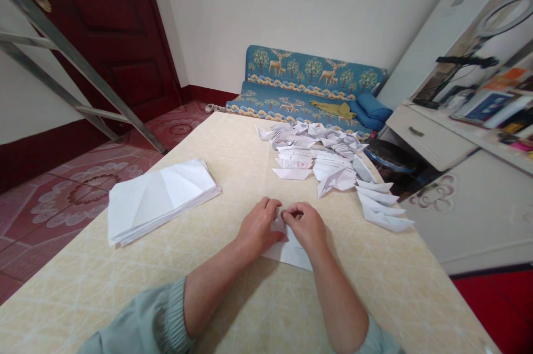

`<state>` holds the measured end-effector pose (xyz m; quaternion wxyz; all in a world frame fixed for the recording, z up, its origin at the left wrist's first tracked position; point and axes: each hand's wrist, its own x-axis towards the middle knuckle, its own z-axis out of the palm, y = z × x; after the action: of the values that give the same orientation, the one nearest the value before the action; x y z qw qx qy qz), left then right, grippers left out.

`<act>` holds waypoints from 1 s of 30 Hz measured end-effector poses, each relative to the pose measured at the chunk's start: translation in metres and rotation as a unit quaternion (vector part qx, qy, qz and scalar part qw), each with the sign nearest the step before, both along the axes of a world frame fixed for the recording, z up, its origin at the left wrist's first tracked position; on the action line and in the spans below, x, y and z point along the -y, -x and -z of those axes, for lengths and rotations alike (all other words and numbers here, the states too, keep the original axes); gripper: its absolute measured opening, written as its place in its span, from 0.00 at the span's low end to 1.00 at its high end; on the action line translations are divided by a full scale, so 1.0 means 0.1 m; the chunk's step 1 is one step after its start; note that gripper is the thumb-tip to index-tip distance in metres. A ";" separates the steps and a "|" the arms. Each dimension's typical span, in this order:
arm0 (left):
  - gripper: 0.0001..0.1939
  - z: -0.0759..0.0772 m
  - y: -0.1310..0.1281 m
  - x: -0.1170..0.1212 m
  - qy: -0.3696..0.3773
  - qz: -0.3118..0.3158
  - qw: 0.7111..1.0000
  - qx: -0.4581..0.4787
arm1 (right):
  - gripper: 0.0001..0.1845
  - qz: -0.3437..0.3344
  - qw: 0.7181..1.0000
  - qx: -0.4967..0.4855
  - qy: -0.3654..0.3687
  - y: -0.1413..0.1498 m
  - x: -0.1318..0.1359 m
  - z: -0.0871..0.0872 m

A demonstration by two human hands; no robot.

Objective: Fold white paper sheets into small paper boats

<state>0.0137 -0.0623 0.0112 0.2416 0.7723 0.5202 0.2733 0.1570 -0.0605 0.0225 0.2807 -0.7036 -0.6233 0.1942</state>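
Observation:
A folded sheet of white paper [289, 254] lies on the table in front of me, partly covered by both hands. My left hand [259, 227] is curled round its left side, thumb and fingers closed on the paper. The fingertips of my right hand [307, 225] pinch the paper's upper part, close beside the left fingers. Just beyond, several folded paper boats [293, 173] are heaped on the table, some with print on them. To the left rests a stack of white paper sheets [164, 196], its top sheet marked with creases.
The table [233, 154] has a pale yellow patterned cover. More folded papers [383, 207] line its right edge. Behind it stands a blue patterned sofa [291, 82]. A metal ladder [83, 76] leans at left by a dark red door [112, 10]; a white cabinet [449, 187] stands right.

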 end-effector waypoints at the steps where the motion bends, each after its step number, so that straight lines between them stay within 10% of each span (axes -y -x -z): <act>1: 0.33 -0.01 0.01 0.00 -0.001 -0.003 1.000 -0.012 | 0.07 -0.009 1.000 -0.026 -0.005 -0.01 -0.01 0.02; 14: 0.18 0.01 0.09 -0.06 0.108 0.002 0.994 0.019 | 0.06 -0.047 0.926 -0.367 -0.074 -0.01 -0.03 0.06; 20: 0.18 0.06 0.09 -0.09 0.136 -0.010 0.983 0.126 | 0.08 -0.098 0.932 -0.343 -0.060 0.02 -0.02 0.06; 30: 0.23 0.06 0.03 -0.10 0.254 0.053 0.909 0.326 | 0.08 0.022 0.919 -0.363 -0.151 -0.11 -0.04 0.11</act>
<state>0.0102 -0.0520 0.0047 0.5998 0.5794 0.4221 0.3555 0.1676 -0.0569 0.0117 0.5945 -0.5476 -0.4851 0.3338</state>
